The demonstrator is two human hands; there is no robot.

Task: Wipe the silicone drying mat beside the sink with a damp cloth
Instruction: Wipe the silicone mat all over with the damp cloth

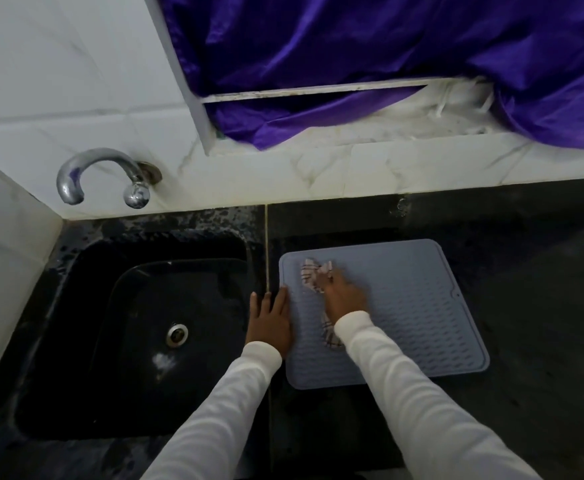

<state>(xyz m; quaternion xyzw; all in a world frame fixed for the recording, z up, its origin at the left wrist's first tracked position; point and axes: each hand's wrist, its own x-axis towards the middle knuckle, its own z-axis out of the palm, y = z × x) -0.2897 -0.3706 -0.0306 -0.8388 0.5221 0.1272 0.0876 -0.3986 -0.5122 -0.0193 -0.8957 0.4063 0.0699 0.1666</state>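
Wiping appeared underway: right hand [344,294] pressed the checked damp cloth [313,277] onto the grey silicone drying mat [422,317] near its far-left corner, grip unclear, left hand [270,323] flat, fingers straight, steadying the mat's sink-side edge; most of the mat judged unwiped.

No text, label, brand, number or sign can be read anywhere in the head view.
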